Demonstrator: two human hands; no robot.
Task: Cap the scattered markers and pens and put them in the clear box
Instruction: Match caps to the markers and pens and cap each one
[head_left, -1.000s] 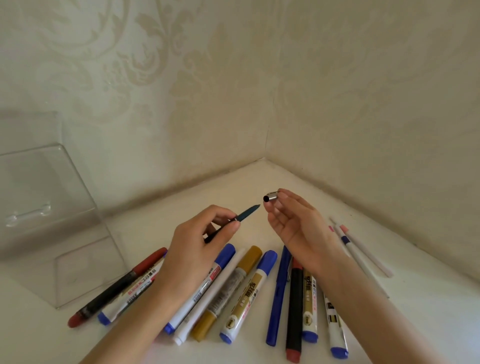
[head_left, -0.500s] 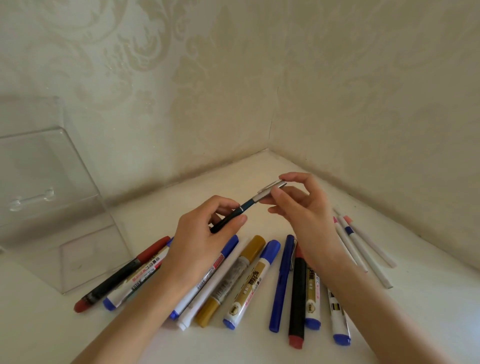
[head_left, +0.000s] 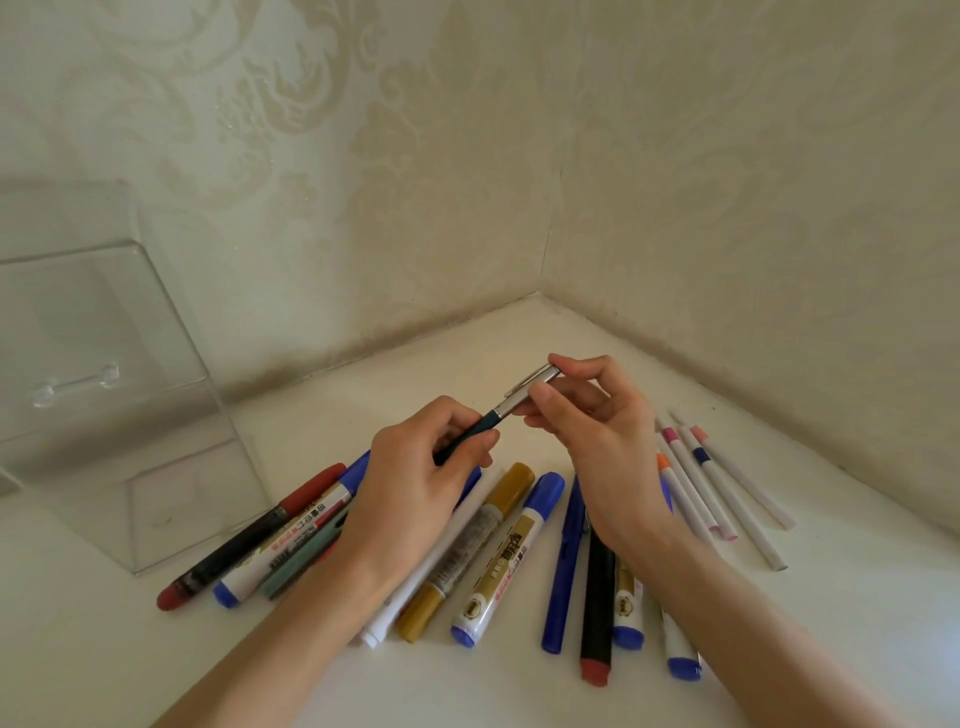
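My left hand (head_left: 415, 488) grips the dark teal barrel of a pen (head_left: 480, 428) held above the table. My right hand (head_left: 597, 436) pinches the pen's silver cap (head_left: 530, 387), which sits over the pen's front end. Below my hands several capped markers lie side by side: a red and black one (head_left: 244, 540), a gold one (head_left: 467, 551), a blue-capped white one (head_left: 509, 556), a blue pen (head_left: 563, 566) and a black one (head_left: 597, 603). Thin white pens (head_left: 727, 493) lie at the right. The clear box (head_left: 104, 374) stands at the left.
The white table (head_left: 857, 597) fits into a corner of two patterned beige walls (head_left: 727, 182). The box's open side faces me, with a small clear handle (head_left: 78, 384) visible through it. Bare table lies in front of the markers.
A second ago the silver cap was apart from the pen tip in my right hand. It has since slid onto the pen, and both hands have come closer together.
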